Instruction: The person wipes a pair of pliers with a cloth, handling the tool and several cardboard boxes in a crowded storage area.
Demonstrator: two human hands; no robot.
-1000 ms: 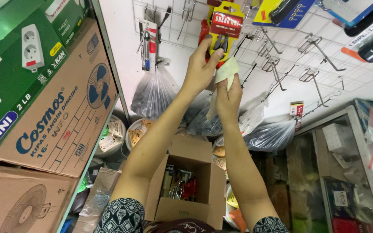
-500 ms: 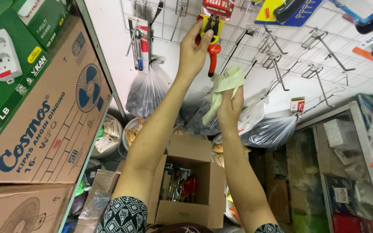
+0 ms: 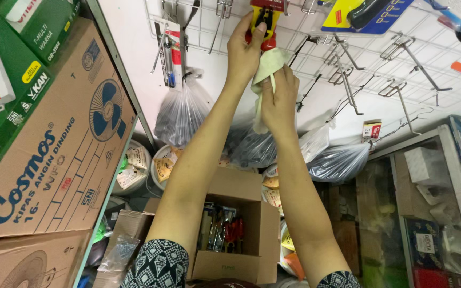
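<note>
We see the left hand (image 3: 245, 50) pinching a red-and-yellow packaged tool (image 3: 263, 21) hanging on the wire grid rack (image 3: 348, 69). Right hand (image 3: 279, 98) grips a pale green cloth (image 3: 267, 66) just below it

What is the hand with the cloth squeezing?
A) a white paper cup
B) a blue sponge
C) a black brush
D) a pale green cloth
D: the right hand is bunched around a pale green cloth, just under the red and yellow tool that the left hand holds up on the wire rack.
</note>
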